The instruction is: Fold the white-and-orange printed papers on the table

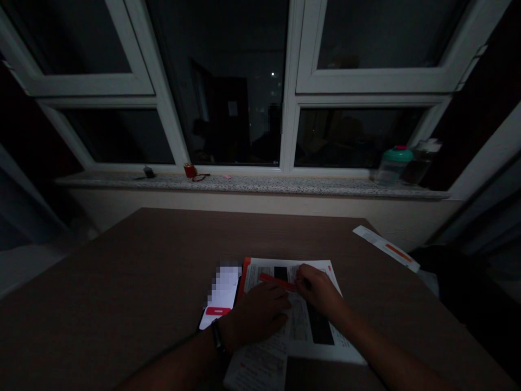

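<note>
A thin red strip (277, 282) lies slantwise over a printed booklet (299, 326) with dark picture blocks and an orange left edge. My right hand (311, 285) has its fingers pinched together at the strip's right end. Just below the strip, my left hand (264, 309) rests palm down on the page, fingers reaching to the right and apart from any grip I can see. A dark band is on the left wrist. Under that forearm, a smaller printed sheet (260, 372) overlaps the booklet's lower left. The dim light hides the finger details.
Left of the booklet, a lit phone (222, 296) lies on the brown table (122, 282). A white paper with an orange bar (386, 248) sits at the right edge. The stone windowsill (260, 183) bears a small red container (189, 170) and a teal-lidded jar (394, 165).
</note>
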Motion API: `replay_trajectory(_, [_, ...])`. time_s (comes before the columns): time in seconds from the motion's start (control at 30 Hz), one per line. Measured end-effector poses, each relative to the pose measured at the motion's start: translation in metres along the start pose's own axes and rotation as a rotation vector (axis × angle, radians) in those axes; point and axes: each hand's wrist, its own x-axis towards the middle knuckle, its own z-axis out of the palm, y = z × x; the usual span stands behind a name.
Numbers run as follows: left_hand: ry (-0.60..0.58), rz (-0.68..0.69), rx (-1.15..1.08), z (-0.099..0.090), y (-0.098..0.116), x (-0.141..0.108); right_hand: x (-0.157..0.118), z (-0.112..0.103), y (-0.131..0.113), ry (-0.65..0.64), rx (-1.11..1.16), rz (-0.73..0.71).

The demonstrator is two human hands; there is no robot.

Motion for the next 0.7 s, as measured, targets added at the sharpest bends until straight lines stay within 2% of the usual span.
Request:
replay_trajectory(0.17, [0.009,0.011,-0.01,0.002,-0.001,-0.001,-0.003,-0.001,0.003,0.02,0.019,0.035])
replay_trajectory(0.33, [0.027,0.016,-0.017,0.002,-0.001,-0.001,-0.008,-0.002,0.005,0.121,0.065,0.062])
replay_trajectory(0.53, [0.041,0.019,-0.025,0.004,-0.002,-0.001,-0.012,-0.001,0.002,-0.117,0.1,-0.23])
replay_trajectory(0.7, [0.015,0.012,0.005,0.001,-0.001,0.001,-0.009,0.002,0.001,-0.079,0.014,-0.262])
